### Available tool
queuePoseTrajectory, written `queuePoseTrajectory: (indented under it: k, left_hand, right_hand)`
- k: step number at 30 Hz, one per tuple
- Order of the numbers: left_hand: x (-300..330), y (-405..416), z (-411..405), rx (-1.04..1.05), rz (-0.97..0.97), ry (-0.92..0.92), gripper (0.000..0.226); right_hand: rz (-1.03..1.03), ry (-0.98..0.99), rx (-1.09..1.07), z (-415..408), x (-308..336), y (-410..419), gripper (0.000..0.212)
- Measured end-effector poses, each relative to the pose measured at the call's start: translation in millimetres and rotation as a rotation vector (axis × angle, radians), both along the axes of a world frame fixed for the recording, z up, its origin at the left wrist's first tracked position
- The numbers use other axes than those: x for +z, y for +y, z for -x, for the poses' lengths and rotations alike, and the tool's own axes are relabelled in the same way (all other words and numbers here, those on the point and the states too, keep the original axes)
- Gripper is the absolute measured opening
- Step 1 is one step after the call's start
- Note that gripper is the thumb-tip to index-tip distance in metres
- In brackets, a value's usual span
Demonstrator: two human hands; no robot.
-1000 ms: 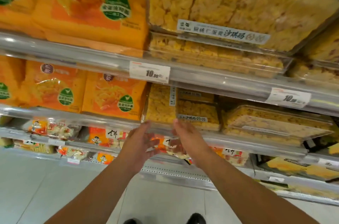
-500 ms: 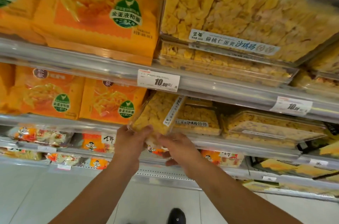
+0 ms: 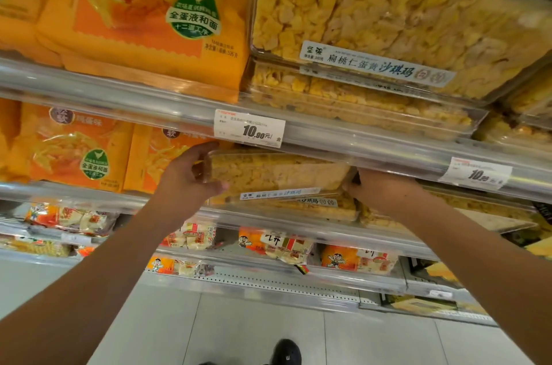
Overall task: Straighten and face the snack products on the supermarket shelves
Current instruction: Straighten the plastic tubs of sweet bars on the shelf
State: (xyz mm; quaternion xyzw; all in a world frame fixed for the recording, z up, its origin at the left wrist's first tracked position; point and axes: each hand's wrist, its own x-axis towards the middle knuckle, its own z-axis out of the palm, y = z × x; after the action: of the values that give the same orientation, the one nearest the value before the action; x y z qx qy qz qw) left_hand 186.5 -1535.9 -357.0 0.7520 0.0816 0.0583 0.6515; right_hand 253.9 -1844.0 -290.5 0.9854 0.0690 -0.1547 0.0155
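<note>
Fingers of left hand curl round the clear snack box at its 9 o'clock end; right hand clamps the 3 o'clock end. Box long axis runs 9-to-3, stacked atop another box, under price tag. Both hands equally near.

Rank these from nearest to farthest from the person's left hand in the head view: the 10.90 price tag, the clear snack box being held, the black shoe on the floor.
1. Clear snack box: held at its left end by the left hand.
2. 10.90 price tag: just above and right, on the shelf rail.
3. Black shoe: far below, on the floor.
</note>
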Motion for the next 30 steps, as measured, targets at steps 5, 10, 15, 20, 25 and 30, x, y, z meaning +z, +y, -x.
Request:
queuePoseTrajectory:
  k: [5, 10, 15, 20, 25, 30]
  left_hand:
    - [-3.9, -4.3, -17.5, -0.048, -0.056, -0.053, 0.058]
    - [-7.2, -16.8, -31.5, 0.003, -0.109, -0.104, 0.053]
    - [-18.7, -26.1, -31.9, 0.040, -0.125, -0.132, 0.051]
    - [-21.5, -25.7, -33.9, 0.044, -0.171, -0.142, 0.051]
    - [-27.2, -18.6, -26.5, 0.061, -0.238, -0.187, 0.060]
    - [-29.4, -18.4, -25.0, 0.065, -0.219, -0.144, 0.049]
  right_hand:
    - [-0.116, 0.117, -0.141, -22.4, -15.0, -0.6, 0.018]
    - [-0.164, 0.114, -0.187, -22.0, -11.5, -5.2, 0.023]
    - [-0.027, 0.151, -0.096, -13.9, -1.6, -8.9, 0.034]
    - [0.071, 0.037, -0.056, -9.2, -3.0, -10.2, 0.023]
    - [0.124, -0.051, 0.039, -0.6, 0.0, -12.0, 0.006]
    - [0.111, -0.078, -0.012, 3.9, 1.3, -11.7, 0.013]
